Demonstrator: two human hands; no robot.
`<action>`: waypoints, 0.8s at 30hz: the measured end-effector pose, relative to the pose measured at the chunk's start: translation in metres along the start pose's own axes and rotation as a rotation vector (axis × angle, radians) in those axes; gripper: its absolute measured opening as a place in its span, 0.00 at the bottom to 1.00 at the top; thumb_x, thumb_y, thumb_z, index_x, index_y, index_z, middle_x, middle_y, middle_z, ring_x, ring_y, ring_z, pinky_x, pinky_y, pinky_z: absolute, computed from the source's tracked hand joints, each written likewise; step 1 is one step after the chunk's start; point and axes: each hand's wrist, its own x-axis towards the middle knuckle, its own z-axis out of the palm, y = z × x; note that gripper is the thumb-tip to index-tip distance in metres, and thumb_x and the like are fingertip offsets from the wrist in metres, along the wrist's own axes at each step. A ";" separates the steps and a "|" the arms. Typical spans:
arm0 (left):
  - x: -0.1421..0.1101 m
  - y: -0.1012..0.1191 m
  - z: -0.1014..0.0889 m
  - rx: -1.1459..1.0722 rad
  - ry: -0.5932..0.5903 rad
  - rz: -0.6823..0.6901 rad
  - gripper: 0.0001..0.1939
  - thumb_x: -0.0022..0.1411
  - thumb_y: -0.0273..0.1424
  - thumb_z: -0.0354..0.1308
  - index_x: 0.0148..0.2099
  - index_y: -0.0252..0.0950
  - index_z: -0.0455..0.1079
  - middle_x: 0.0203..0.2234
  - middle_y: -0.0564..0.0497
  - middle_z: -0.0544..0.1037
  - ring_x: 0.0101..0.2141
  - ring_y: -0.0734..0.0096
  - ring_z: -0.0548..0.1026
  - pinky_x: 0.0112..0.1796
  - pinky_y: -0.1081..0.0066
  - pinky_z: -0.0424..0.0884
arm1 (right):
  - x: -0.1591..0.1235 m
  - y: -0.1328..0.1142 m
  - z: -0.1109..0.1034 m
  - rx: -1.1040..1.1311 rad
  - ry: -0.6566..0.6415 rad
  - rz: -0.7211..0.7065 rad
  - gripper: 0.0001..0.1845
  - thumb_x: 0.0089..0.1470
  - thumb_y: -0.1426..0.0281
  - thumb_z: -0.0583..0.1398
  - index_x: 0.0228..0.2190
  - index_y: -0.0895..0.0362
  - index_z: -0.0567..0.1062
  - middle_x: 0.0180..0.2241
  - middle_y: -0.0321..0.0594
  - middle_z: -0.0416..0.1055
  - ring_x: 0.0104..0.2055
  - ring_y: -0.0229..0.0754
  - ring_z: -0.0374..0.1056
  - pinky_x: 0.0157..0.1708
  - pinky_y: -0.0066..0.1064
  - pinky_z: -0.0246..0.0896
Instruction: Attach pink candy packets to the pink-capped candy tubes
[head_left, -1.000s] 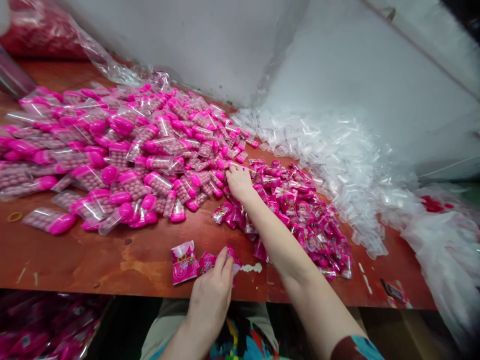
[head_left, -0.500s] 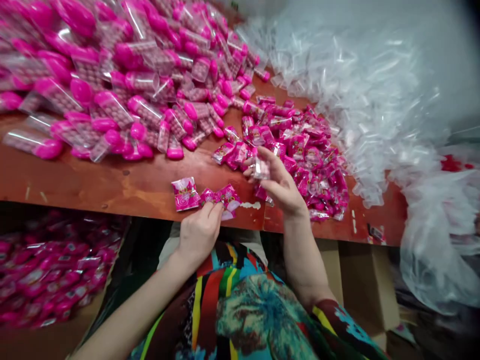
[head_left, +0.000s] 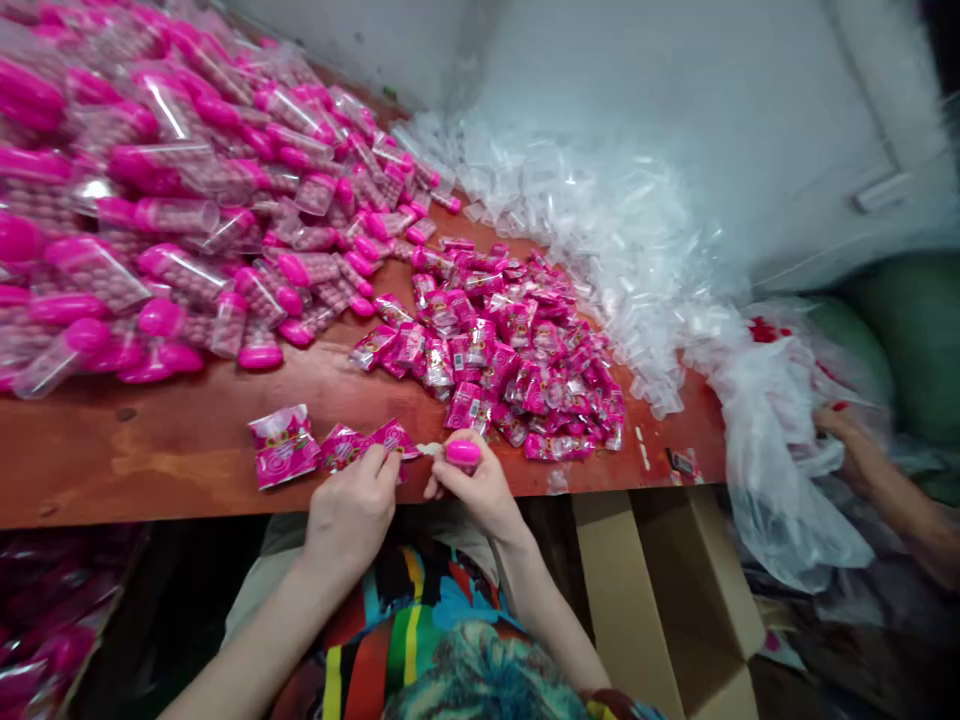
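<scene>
My left hand [head_left: 354,508] is closed at the table's front edge, its fingertips pinching a pink printed wrapper [head_left: 394,438]. Beside it, and partly under the fingers, lies another pink wrapper [head_left: 343,447]. A larger pink packet [head_left: 285,446] rests flat to the left. My right hand [head_left: 480,485] is curled round a small pink-capped tube; its glossy pink cap [head_left: 463,454] shows between thumb and fingers, and the palm hides the rest. Just behind my right hand spreads a heap of small pink packets [head_left: 517,350].
Pink-capped clear tubes filled with pink balls [head_left: 187,270] cover the table's left and back. Clear empty plastic tubes [head_left: 585,210] are piled at the back right. An open cardboard box [head_left: 622,590] stands below the edge. At right, another person's arm [head_left: 885,480] reaches toward a plastic bag [head_left: 780,470].
My right hand has come from the packet heap toward my left hand, with the tube now turned cap-up. The view has swung right, bringing another person's arm into sight.
</scene>
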 end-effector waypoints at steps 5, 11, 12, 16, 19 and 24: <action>0.008 -0.009 -0.009 -0.118 0.166 0.036 0.15 0.66 0.25 0.53 0.52 0.35 0.75 0.27 0.47 0.78 0.25 0.66 0.74 0.28 0.67 0.63 | 0.019 -0.006 0.017 -0.011 0.071 -0.022 0.20 0.45 0.63 0.70 0.33 0.55 0.66 0.25 0.27 0.67 0.22 0.30 0.59 0.24 0.24 0.56; 0.011 -0.005 -0.018 -0.636 0.133 -0.413 0.14 0.65 0.33 0.55 0.51 0.37 0.74 0.38 0.44 0.80 0.33 0.65 0.76 0.34 0.69 0.68 | 0.032 -0.006 0.028 -0.066 0.146 -0.120 0.15 0.47 0.65 0.67 0.33 0.54 0.67 0.21 0.25 0.63 0.23 0.32 0.60 0.26 0.25 0.58; 0.013 -0.003 -0.020 -0.790 0.143 -0.553 0.14 0.64 0.35 0.57 0.49 0.37 0.74 0.34 0.47 0.79 0.30 0.67 0.75 0.32 0.70 0.68 | 0.032 -0.006 0.028 -0.077 0.153 -0.132 0.15 0.48 0.65 0.66 0.34 0.54 0.67 0.21 0.25 0.63 0.22 0.32 0.60 0.26 0.25 0.57; 0.021 0.002 -0.025 -1.380 -0.033 -0.862 0.10 0.61 0.37 0.59 0.32 0.35 0.72 0.15 0.57 0.67 0.15 0.78 0.60 0.19 0.76 0.55 | 0.030 -0.005 0.029 -0.115 0.094 -0.134 0.14 0.50 0.65 0.65 0.37 0.52 0.67 0.19 0.25 0.62 0.21 0.33 0.60 0.25 0.26 0.57; 0.022 0.002 -0.026 -1.430 -0.030 -0.918 0.17 0.59 0.34 0.60 0.20 0.35 0.65 0.10 0.58 0.62 0.14 0.80 0.58 0.18 0.77 0.52 | 0.027 -0.003 0.030 -0.276 0.090 -0.124 0.13 0.53 0.64 0.61 0.40 0.52 0.67 0.20 0.26 0.64 0.21 0.35 0.63 0.26 0.27 0.60; 0.017 -0.001 -0.023 -1.353 0.068 -0.971 0.18 0.54 0.33 0.65 0.18 0.35 0.64 0.09 0.58 0.62 0.14 0.81 0.58 0.18 0.77 0.52 | 0.020 -0.007 0.026 -0.863 0.129 -0.142 0.14 0.57 0.65 0.56 0.46 0.53 0.69 0.34 0.39 0.75 0.34 0.43 0.72 0.39 0.34 0.64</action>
